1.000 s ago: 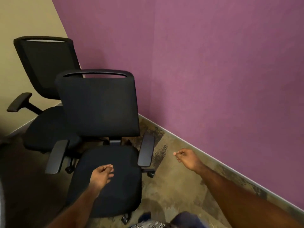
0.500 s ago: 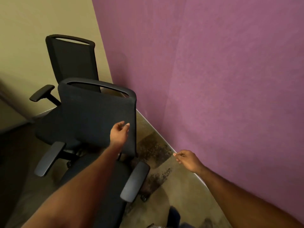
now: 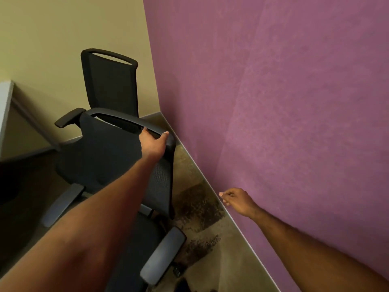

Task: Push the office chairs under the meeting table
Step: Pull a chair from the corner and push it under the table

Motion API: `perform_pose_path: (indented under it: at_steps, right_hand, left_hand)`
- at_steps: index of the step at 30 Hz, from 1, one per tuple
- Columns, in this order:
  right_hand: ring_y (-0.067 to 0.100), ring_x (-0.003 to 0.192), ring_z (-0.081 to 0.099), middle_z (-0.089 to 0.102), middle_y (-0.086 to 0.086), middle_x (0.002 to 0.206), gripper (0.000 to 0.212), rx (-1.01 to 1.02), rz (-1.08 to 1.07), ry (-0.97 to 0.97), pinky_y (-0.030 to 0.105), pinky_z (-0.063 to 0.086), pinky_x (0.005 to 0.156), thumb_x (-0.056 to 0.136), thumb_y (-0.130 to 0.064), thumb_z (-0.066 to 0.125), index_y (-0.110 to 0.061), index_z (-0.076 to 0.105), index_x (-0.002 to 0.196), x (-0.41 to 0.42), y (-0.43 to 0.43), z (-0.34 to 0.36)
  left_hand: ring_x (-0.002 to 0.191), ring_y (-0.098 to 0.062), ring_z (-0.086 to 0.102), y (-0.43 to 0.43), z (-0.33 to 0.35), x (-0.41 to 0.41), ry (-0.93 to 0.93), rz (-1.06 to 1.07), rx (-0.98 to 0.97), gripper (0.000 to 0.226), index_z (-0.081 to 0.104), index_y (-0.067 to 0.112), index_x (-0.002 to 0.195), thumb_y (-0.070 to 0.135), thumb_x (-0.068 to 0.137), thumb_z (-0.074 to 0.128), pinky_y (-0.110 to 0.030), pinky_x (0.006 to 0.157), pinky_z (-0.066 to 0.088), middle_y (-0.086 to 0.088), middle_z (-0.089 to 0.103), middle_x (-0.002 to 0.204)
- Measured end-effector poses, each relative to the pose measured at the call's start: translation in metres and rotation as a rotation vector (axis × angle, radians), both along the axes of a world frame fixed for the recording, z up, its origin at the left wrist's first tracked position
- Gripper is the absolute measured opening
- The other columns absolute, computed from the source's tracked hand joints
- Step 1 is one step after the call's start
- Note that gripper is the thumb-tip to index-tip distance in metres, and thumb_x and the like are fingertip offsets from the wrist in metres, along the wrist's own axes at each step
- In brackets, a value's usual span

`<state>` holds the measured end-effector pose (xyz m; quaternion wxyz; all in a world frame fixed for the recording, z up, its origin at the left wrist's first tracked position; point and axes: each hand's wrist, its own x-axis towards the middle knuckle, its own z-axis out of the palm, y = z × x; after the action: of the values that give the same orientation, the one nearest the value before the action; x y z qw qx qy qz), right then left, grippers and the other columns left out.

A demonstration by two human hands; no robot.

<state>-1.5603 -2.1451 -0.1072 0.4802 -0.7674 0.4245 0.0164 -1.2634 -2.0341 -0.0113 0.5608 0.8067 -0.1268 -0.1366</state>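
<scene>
The left hand grips the top rail of the near chair at its right corner, fingers hooked over the bar and thumb on the near side. This chair stands with its back turned a little toward the purple wall; only a narrow wedge of patterned floor separates the backrest's right edge from the pale strip at the foot of the wall. Its right armrest juts toward that wedge. The far chair stands just behind it in the corner, close to the beige wall - the two chairs overlap from this view, and I cannot tell whether they touch. A pale table edge shows at the far left, with dark open floor between it and the chairs. The right hand hangs near the purple wall, fingers loosely curled, holding nothing.
</scene>
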Motion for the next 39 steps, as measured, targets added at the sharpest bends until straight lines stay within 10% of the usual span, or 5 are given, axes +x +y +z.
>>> perform_pose_path:
  at_steps: [3,6,30,35,39]
  right_hand:
    - [0.017,0.076,0.066,0.071,0.003,0.078,0.027,-0.022,0.021,-0.003,0.030,0.052,0.074,0.095,-0.036,0.068,-0.012,0.070,0.082,0.014,-0.006,0.008]
    - [0.017,0.078,0.068,0.072,0.003,0.081,0.026,-0.044,0.044,-0.007,0.033,0.053,0.077,0.094,-0.037,0.068,-0.015,0.070,0.080,0.029,-0.014,0.016]
    - [0.022,0.086,0.065,0.067,0.014,0.108,0.038,0.170,0.239,-0.240,0.039,0.052,0.084,0.099,-0.038,0.059,-0.005,0.062,0.118,0.236,-0.069,0.060]
    - [0.030,0.119,0.060,0.053,0.011,0.143,0.070,0.148,0.349,-0.250,0.048,0.049,0.105,0.094,-0.049,0.062,-0.017,0.038,0.150,0.272,-0.060,0.069]
    - [0.029,0.150,0.025,0.017,0.007,0.167,0.084,-0.262,0.695,-0.269,0.045,0.030,0.117,0.089,-0.056,0.066,-0.030,0.025,0.158,0.277,-0.053,0.075]
  left_hand:
    - [0.151,-0.031,0.019,-0.014,-0.004,0.001,-0.068,-0.091,0.318,0.089,0.025,0.020,0.157,0.055,0.087,0.067,-0.058,0.120,0.016,-0.011,0.012,0.167]
    - [0.154,-0.034,-0.006,-0.020,-0.019,-0.001,-0.213,-0.280,0.546,0.068,0.027,0.036,0.155,0.062,0.096,0.048,-0.066,0.117,0.001,-0.001,-0.014,0.168]
    - [0.150,-0.017,-0.028,0.035,-0.039,-0.119,-0.423,-0.450,0.561,0.068,0.018,0.046,0.154,0.058,0.090,0.035,-0.066,0.119,0.005,0.022,-0.016,0.164]
    - [0.149,-0.013,-0.029,0.059,-0.037,-0.142,-0.397,-0.490,0.569,0.070,0.011,0.053,0.153,0.050,0.095,0.049,-0.065,0.120,0.009,0.026,-0.014,0.163]
    - [0.151,-0.013,-0.022,0.058,-0.027,-0.161,-0.339,-0.411,0.572,0.060,0.025,0.047,0.150,0.063,0.095,0.043,-0.066,0.119,0.015,0.021,0.000,0.165]
